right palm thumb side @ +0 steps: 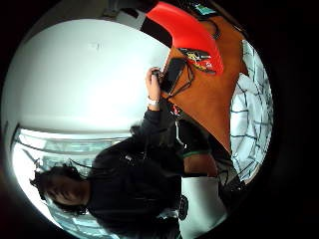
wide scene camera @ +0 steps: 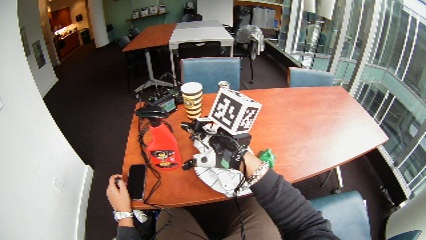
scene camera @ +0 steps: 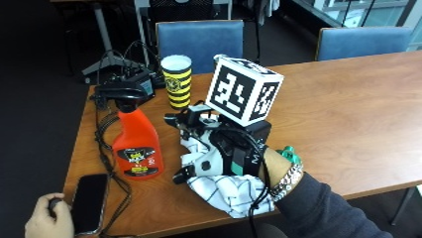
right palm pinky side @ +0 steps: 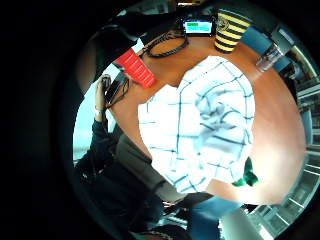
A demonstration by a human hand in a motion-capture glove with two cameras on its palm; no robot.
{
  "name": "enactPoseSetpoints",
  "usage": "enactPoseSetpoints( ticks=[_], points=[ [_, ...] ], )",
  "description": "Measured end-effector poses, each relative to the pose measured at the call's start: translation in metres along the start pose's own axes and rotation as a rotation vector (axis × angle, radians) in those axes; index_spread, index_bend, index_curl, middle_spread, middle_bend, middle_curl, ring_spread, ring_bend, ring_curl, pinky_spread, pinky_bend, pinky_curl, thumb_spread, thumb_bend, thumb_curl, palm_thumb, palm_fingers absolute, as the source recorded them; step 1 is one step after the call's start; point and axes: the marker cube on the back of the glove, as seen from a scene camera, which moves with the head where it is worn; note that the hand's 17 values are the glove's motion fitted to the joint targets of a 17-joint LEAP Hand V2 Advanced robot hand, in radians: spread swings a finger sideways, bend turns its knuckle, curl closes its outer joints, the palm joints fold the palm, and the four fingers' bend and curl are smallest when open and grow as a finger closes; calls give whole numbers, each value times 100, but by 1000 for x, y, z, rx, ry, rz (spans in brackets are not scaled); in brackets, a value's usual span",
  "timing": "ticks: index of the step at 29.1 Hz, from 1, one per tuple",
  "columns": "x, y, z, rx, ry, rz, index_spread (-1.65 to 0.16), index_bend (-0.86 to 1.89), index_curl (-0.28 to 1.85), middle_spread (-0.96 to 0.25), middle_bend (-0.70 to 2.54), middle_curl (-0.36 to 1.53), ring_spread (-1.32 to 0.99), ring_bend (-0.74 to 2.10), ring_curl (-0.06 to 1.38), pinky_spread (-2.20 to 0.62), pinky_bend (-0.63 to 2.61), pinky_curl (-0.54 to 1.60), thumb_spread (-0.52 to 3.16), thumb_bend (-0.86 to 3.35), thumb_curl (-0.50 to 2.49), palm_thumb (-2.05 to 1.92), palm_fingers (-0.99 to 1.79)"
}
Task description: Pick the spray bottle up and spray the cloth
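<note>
A red spray bottle (scene camera: 137, 144) with a black trigger head stands upright on the wooden table (scene camera: 342, 109), near its left end. Just right of it lies a crumpled white cloth with dark checks (scene camera: 227, 196), reaching to the front edge. My gloved right hand (scene camera: 221, 148) is over the cloth, a short gap from the bottle, fingers relaxed and holding nothing. The little finger side palm view looks down on the cloth (right palm pinky side: 200, 125). The thumb side palm view shows the bottle (right palm thumb side: 187, 32) lying away from the palm.
A yellow-and-black striped cup (scene camera: 177, 74) stands behind the bottle, beside a black device (scene camera: 135, 82) with cables. A phone (scene camera: 89, 201) lies at the front left under a bare hand (scene camera: 46, 220). A green thing (scene camera: 290, 153) sits by my wrist. Blue chairs (scene camera: 198, 37) stand behind.
</note>
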Motion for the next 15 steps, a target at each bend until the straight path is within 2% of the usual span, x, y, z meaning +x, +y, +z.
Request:
enactPoseSetpoints(
  ticks=[6,15],
  points=[
    [-27,28,3,-28,178,-86,-40,16,25,-3,24,37,-3,41,35,24,44,35,94,-7,56,66,29],
    [-50,57,12,-49,297,-152,-42,19,29,-7,20,36,-5,38,33,23,29,32,97,-7,46,45,22]
  ],
)
